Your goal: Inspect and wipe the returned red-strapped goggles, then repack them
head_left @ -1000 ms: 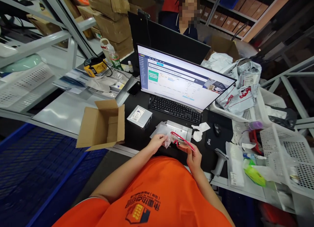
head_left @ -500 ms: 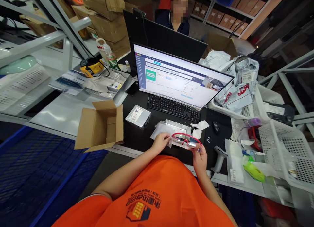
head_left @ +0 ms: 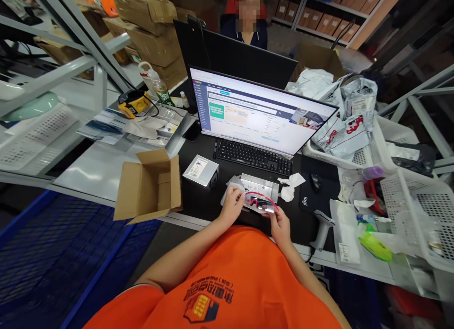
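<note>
A pair of red-framed glasses point(head_left: 260, 202) is held between both hands just above the black desk mat, in front of an open silver case point(head_left: 260, 186). My left hand point(head_left: 233, 203) grips their left end together with a white cloth or wrapper point(head_left: 232, 184). My right hand point(head_left: 278, 220) pinches the right end. A grey lid or small box point(head_left: 200, 170) lies to the left of the case. Crumpled white tissue point(head_left: 289, 187) sits to the case's right.
An open cardboard box point(head_left: 151, 184) stands at the desk's left edge. Behind the case are a keyboard point(head_left: 253, 157) and monitor point(head_left: 258, 113). A mouse point(head_left: 315, 182), a barcode scanner point(head_left: 322, 229) and white baskets point(head_left: 414, 210) with parcels lie right. Another person point(head_left: 246, 16) sits behind the monitor.
The glasses have come lower and closer to the silver case, and they look more folded. My right hand moved left and my left hand rose toward the case. The view shifted slightly.
</note>
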The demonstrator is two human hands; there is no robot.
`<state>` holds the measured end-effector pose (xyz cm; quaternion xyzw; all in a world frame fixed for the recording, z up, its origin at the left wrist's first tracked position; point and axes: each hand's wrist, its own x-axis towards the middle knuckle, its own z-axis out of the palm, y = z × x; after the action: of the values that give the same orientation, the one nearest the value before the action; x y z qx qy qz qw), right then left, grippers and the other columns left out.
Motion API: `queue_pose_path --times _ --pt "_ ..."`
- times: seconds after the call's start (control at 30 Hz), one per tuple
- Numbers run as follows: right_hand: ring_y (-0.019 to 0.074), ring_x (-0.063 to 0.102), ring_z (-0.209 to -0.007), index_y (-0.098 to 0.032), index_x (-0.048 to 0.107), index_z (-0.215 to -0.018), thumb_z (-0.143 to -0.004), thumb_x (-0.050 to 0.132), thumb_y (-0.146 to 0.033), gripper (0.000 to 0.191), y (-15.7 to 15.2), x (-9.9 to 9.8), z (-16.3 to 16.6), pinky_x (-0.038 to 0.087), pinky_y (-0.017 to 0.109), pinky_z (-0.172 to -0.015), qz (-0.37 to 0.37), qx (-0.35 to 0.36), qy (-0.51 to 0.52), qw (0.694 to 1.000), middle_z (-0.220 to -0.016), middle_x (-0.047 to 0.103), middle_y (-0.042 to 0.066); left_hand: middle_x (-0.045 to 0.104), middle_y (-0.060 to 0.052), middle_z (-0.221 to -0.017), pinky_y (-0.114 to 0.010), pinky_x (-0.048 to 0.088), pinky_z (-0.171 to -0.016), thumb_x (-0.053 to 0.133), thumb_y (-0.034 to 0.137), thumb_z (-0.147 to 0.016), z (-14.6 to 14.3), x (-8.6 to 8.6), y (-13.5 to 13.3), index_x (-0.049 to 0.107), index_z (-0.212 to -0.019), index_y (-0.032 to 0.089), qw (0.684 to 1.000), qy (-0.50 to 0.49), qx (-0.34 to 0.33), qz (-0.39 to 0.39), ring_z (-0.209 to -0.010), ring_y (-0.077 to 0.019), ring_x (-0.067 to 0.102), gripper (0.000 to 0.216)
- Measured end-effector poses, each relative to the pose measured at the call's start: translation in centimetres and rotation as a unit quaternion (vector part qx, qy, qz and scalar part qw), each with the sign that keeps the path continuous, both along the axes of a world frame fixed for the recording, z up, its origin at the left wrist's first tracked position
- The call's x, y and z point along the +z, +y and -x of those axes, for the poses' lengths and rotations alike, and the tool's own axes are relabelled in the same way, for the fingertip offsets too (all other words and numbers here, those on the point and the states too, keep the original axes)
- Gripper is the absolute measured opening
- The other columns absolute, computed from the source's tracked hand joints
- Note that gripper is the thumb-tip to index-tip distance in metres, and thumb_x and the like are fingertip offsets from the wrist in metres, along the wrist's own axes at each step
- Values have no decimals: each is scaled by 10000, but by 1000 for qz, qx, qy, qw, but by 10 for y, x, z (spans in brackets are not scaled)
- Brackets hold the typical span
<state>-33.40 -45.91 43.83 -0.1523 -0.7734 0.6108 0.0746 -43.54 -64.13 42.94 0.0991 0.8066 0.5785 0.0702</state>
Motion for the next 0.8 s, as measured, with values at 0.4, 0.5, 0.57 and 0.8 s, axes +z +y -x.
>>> queue_pose_path --times 0.4,0.5,0.57,0.8 --pt "240 747 -795 -181 633 -966 -955 516 -515 354 -8 0 27 648 439 -758 100 3 8 995 -1023 752 123 656 -81 -1123 -359 446 -1032 528 251 -898 14 0 -16 570 -685 202 999 -38 23 -16 -1097 -211 609 223" --pt "241 749 -827 -172 629 -1023 -981 486 -473 336 -14 -1 25 643 445 -779 91 14 10 996 -1077 742 142 656 -88 -1214 -355 454 -1020 531 254 -890 11 -6 -15 571 -718 200 997 -60 50 -17 -1124 -212 614 185" --pt "245 746 -848 -174 644 -1053 -986 488 -441 317 -16 -2 22 637 441 -786 65 38 15 997 -1099 736 143 645 -98 -1264 -348 478 -987 557 241 -865 9 -9 -14 577 -741 196 995 -75 57 -17 -1105 -208 629 134" --pt "250 705 -966 -217 713 -1104 -963 499 -281 264 -6 -2 31 584 440 -893 -94 167 66 979 -1042 738 93 691 -102 -1156 -362 537 -885 611 230 -819 18 -15 -20 605 -683 187 995 -91 51 11 -1053 -231 667 143"
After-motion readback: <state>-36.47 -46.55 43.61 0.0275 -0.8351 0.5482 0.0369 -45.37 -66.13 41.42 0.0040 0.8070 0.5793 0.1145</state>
